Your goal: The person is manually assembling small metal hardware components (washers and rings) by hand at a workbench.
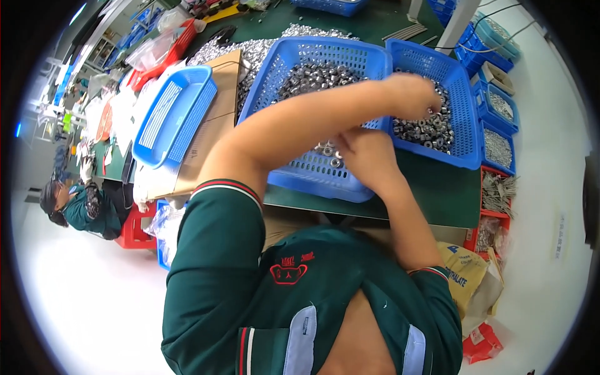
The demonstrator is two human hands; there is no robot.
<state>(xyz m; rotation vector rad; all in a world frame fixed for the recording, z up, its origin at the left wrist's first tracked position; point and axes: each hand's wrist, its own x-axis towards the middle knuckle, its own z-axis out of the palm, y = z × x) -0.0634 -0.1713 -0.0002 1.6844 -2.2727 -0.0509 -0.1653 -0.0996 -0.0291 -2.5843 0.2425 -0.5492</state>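
My left arm reaches across to the right. Its hand [412, 97] is curled closed above the right blue basket [465, 134], which holds many small metal rings [431, 130]. A shiny bit shows by its fingertips, too small to name. My right hand [370, 157] is curled at the near right corner of the larger blue basket [312, 184], below my left forearm. Its thumb points left; the other fingers are mostly hidden, as is anything in them. Beside that thumb lie a few loose metal rings [335, 162], and a darker heap of metal parts [315, 78] fills the basket's far part.
Left of the baskets, an empty blue tray [159, 156] rests on cardboard [203, 140]. Silvery parts [306, 30] are heaped behind on the green table [431, 194]. Blue and red bins [487, 240] line the right side. A person [94, 209] sits at far left.
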